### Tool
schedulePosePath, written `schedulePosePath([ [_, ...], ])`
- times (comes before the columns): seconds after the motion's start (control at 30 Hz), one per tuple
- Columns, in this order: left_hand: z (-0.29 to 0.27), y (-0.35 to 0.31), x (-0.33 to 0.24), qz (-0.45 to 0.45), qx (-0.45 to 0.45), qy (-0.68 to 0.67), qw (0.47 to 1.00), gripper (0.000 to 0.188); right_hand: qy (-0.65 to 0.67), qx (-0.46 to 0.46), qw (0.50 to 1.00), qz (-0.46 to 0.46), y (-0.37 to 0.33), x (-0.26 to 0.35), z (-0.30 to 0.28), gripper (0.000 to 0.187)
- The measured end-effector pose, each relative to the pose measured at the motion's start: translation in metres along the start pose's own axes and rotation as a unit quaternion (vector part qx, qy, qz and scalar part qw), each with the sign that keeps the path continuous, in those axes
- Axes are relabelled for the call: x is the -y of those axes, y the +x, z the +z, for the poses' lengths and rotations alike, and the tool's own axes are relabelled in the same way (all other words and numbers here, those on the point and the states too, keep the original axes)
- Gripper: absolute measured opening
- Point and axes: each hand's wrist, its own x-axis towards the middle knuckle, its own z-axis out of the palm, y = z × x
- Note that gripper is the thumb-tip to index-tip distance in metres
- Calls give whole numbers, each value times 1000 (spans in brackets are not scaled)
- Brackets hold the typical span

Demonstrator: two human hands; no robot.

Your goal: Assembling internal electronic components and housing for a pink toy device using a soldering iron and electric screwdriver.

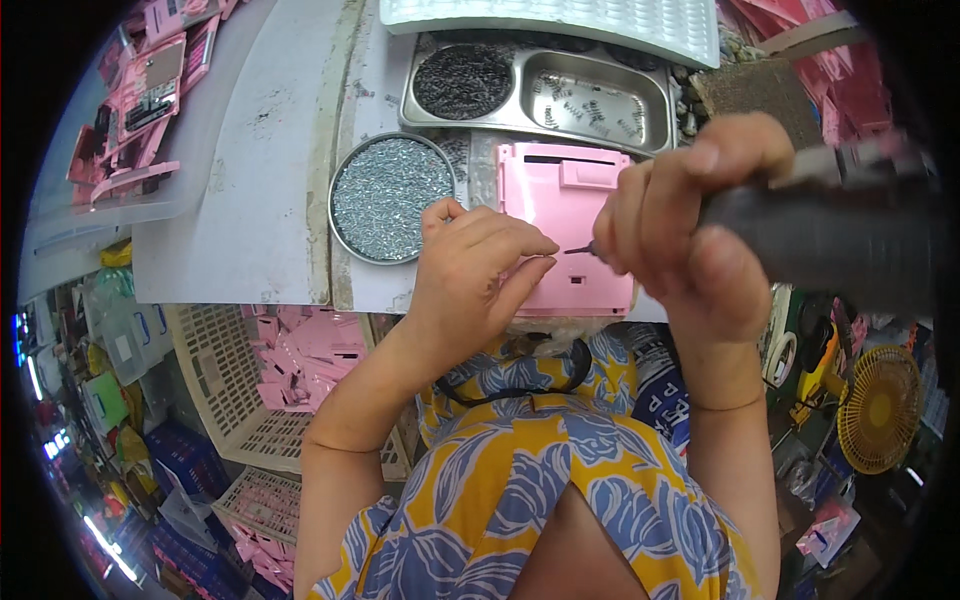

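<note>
Round tin of small silver screws (pixel 391 198) at ten o'clock of left hand, on white bench (pixel 250 150). Left hand (pixel 478 270) rests on pink plastic panel (pixel 570 215), fingers (pixel 520 243) pinched together near driver tip. Panel lies flat at bench edge, centre of view. Steel divided tray (pixel 540 85) at twelve o'clock of panel, holding dark screws. Right hand (pixel 690 215) at three o'clock, fingers wrapped tight round dark electric screwdriver (pixel 820 235), bit pointing left over panel.
</note>
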Motion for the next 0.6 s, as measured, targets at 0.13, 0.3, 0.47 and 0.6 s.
schedulePosePath([
  [0.13, 4, -1, -5, -35, 7, -54, 998, 10, 21, -30, 999, 15, -10, 2, 6, 35],
  [0.3, 6, -5, -1, -50, 14, -70, 996, 11, 61, -39, 997, 30, -11, 0, 11, 33],
  [0.47, -4, -1, 8, -25, -64, 81, 994, 11, 102, -19, 995, 2, -9, -15, 7, 33],
  [0.6, -35, -4, 61, -117, -18, 303, 946, 11, 64, -25, 997, -16, -7, -23, -11, 32],
])
